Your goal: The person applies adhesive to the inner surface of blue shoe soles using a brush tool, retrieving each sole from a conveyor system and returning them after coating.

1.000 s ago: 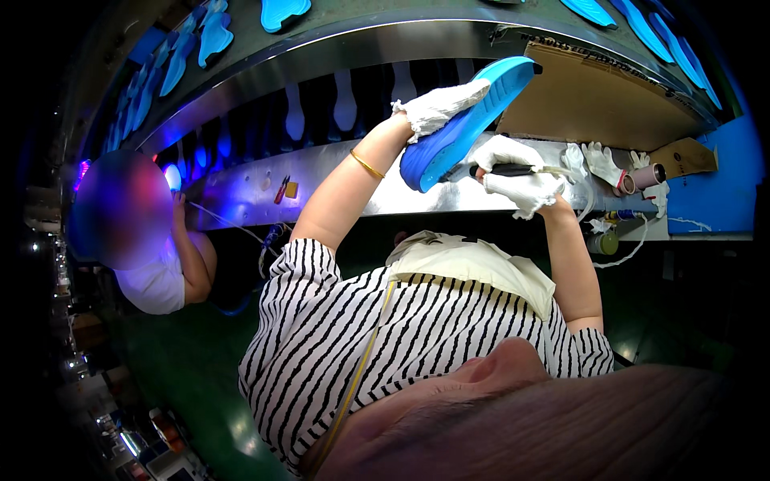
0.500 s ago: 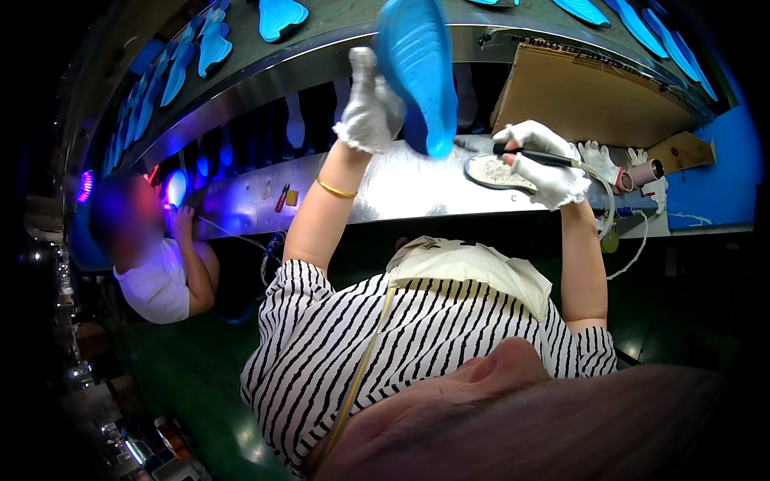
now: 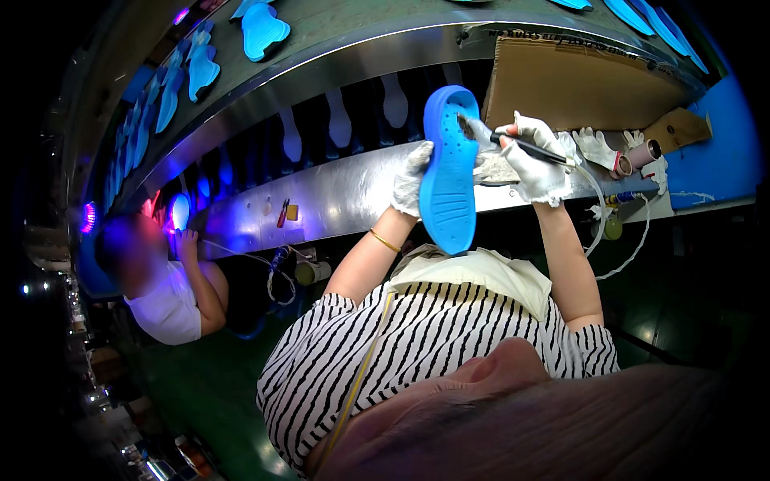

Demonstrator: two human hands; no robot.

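Observation:
A blue shoe sole stands lengthwise in front of me, its hollowed, dotted inner face toward me. My gloved left hand is closed on its left edge. In my gloved right hand is a brush with a dark handle, and a pale hose runs from its rear end. The brush head reaches over the far end of the sole and seems to touch its inner face. Behind the sole and right hand, a whitish pad lies on the metal bench, partly hidden.
A conveyor bearing several blue soles curves along the back. Beyond the metal ledge stands a cardboard sheet. Spare gloves and a roll lie right. Red-handled pliers lie left, near a co-worker.
My left hand has brought the sole down and nearer, turning its inner face toward me. The brush in my right hand has moved left from the pad onto the sole.

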